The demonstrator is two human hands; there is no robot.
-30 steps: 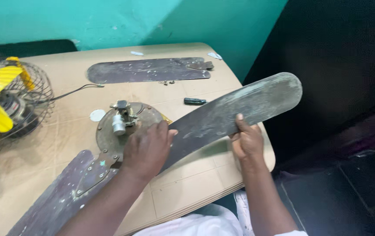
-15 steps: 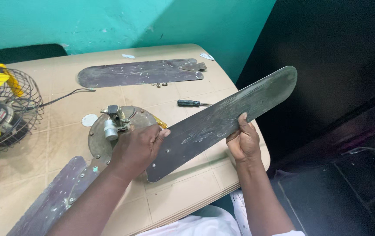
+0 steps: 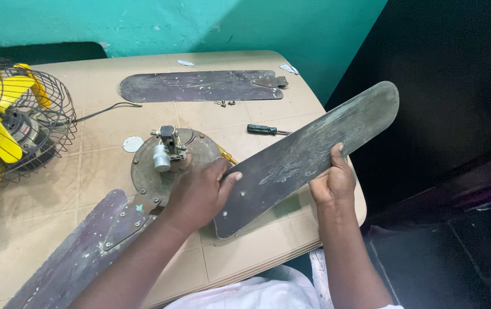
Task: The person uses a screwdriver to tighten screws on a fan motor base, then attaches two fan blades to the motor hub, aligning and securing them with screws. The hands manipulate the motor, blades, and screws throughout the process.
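Both hands grip the loose fan blade [image 3: 308, 157]: left hand [image 3: 200, 194] at its inner end beside the motor hub [image 3: 171, 163], right hand [image 3: 331, 182] mid-blade. It seems freed; next it needs lifting clear over the worktop [image 3: 85, 171].

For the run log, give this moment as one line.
left hand: grips fan blade near motor hub | right hand: grips blade edge | screwdriver: on table

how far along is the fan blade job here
Done: one blade lies loose on the table, screws beside it. In hand: left hand and right hand hold a second blade, free of the motor hub. Left: a third blade remains bolted on.
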